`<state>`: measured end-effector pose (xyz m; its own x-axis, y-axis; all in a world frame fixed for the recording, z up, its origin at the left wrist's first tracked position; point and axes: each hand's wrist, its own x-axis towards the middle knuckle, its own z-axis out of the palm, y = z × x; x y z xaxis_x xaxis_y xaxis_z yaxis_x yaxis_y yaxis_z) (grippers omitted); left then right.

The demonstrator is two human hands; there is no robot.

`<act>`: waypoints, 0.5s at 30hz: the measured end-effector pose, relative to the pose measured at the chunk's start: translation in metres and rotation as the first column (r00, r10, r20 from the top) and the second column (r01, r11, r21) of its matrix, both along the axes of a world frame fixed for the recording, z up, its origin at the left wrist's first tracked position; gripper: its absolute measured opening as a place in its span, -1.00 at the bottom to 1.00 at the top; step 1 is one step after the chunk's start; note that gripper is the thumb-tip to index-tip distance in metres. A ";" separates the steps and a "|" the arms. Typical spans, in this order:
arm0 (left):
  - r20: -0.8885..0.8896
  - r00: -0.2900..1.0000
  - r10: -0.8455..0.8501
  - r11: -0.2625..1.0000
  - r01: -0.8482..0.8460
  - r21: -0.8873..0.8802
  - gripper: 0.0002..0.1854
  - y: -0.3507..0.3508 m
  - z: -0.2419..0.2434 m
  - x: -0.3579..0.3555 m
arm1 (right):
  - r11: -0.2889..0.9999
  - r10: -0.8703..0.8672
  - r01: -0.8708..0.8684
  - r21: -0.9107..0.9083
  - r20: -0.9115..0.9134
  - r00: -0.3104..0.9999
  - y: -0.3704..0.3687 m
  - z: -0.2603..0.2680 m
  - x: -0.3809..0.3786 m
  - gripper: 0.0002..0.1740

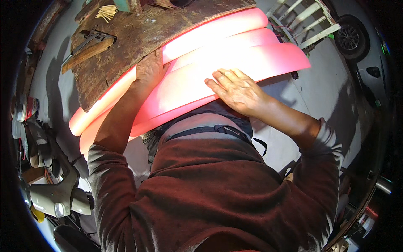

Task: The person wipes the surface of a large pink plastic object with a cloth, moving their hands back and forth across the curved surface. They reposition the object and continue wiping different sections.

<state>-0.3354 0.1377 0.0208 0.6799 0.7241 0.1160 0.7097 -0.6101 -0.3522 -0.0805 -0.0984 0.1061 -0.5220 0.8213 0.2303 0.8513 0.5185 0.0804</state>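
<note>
A pink sheet of flexible material (185, 85), folded or rolled into several long layers, lies along the near edge of a worn wooden workbench (126, 41). Strong light washes out its middle. My left hand (149, 67) presses in between the bench edge and the layers, and its fingertips are hidden there. On the nearest layer rests my right hand (239, 89), palm down near the lower edge, with the fingers slightly apart. The sheet's ends stick out past the bench on both sides.
On the bench lie a bundle of thin wooden sticks (106, 12), a metal hand tool (89, 39) and a wooden strip (89, 55). A white slatted wooden frame (302, 19) stands upper right, near a car wheel (348, 37). A motor scooter (52, 200) is at lower left.
</note>
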 end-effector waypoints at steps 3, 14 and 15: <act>0.055 0.998 -0.031 0.995 0.025 0.098 0.20 0.002 -0.004 0.004 | 0.977 -0.055 0.058 -0.204 0.018 0.998 0.016 -0.004 -0.012 -0.46; 0.179 0.983 -0.029 0.999 0.034 -0.025 0.14 -0.042 0.017 0.004 | 0.987 0.101 -0.101 -0.127 -0.010 0.995 -0.006 0.038 -0.035 -0.57; 0.162 0.985 -0.060 0.998 0.056 0.029 0.12 -0.058 0.020 0.002 | 0.979 0.110 -0.094 -0.183 0.079 0.991 -0.013 0.044 -0.039 -0.59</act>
